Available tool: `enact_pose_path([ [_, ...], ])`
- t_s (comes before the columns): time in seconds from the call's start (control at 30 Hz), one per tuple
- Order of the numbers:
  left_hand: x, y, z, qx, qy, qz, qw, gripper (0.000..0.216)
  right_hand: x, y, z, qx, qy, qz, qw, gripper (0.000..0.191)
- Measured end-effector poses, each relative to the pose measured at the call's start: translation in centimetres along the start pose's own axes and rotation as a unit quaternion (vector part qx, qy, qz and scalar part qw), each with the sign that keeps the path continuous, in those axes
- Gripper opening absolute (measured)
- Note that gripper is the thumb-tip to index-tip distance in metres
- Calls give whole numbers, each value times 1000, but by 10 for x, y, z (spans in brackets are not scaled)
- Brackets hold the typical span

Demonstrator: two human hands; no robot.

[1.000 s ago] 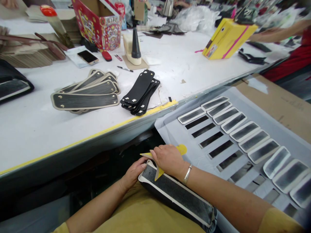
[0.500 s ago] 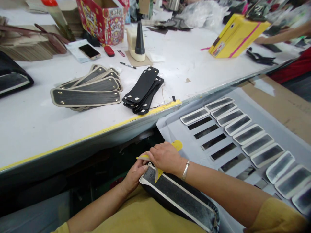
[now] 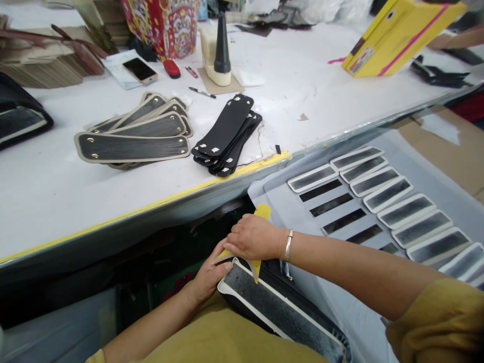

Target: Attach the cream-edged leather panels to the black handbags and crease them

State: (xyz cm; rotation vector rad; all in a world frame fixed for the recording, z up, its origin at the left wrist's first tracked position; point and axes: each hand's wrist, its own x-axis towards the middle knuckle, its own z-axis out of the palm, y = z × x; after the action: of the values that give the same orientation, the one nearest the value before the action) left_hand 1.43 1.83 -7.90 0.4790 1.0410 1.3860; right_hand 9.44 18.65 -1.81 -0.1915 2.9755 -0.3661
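A long black bag (image 3: 317, 297) lies across my lap, its flat side up, with a dark strip (image 3: 280, 305) framed by a raised pale edge. My left hand (image 3: 209, 275) grips the bag's far left corner, thumb on the pale edge. My right hand (image 3: 253, 238), a silver bangle at its wrist, is closed round a yellow tool (image 3: 263, 210) with a pale curved edge. The tool's lower end touches the bag's rim beside the left fingertips. My right fingers hide its middle, so its exact kind is unclear.
On the white table (image 3: 56, 196) lie grey-edged panels (image 3: 136, 148), black panels (image 3: 227, 128), a phone (image 3: 139, 70) and a glue bottle (image 3: 221, 50). A yellow box (image 3: 397, 40) stands near another person's arm (image 3: 461, 39). White-bordered strips (image 3: 406, 210) cover a sheet at right.
My right hand and the yellow tool have shifted slightly and the tool has turned more upright. The left hand keeps its hold on the bag. The whole view has moved a little.
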Motion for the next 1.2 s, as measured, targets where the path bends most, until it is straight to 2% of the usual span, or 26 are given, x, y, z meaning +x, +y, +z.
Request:
enact_pose_path([
  [0.37,-4,-8,-1,-21,59,-48,997,69,10,14,0,22,-2,-81,996,44],
  [0.47,-4,-8,-3,-1,58,-51,997,70,9,13,-2,22,-4,-65,998,44],
  [0.63,-1,-7,-5,27,17,-6,999,66,-2,3,0,31,1,18,999,42],
  [0.8,2,-9,-1,14,10,2,1000,63,-8,-8,4,32,9,78,996,42],
  [1.0,-6,-15,-3,-12,33,-13,999,66,-5,-6,3,32,-1,57,998,43],
  [1.2,-15,-21,-4,16,96,-6,995,69,-1,-1,1,42,-11,19,999,44],
])
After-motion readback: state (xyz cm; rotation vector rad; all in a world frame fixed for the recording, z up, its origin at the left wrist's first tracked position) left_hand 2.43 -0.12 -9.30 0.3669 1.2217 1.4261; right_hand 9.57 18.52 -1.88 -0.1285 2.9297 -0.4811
